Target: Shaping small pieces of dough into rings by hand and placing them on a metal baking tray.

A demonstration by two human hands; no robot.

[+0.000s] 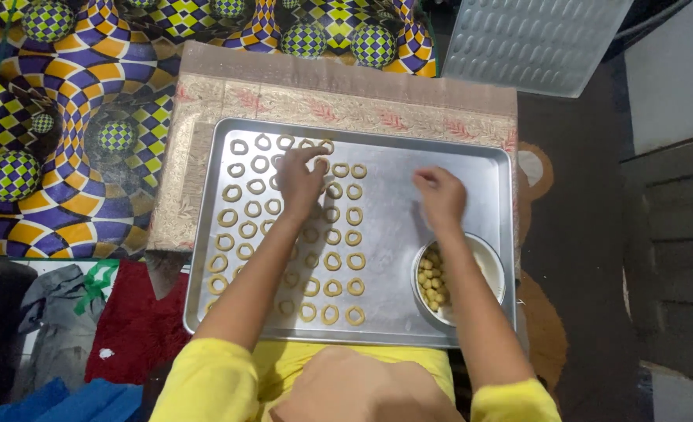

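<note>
Dozens of dough rings [332,262] fill the baking tray's [409,234] left half in rows. Left hand [299,181] rests fingers together on a ring near the far edge; right hand [440,195] pinches dough mid-tray. Right half is bare; the bowl [460,277] of dough balls at the near right corner remains part-full.

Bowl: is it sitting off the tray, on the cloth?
No, the bowl of dough balls sits on the tray, at its near right corner beside the right hand's forearm.
</note>
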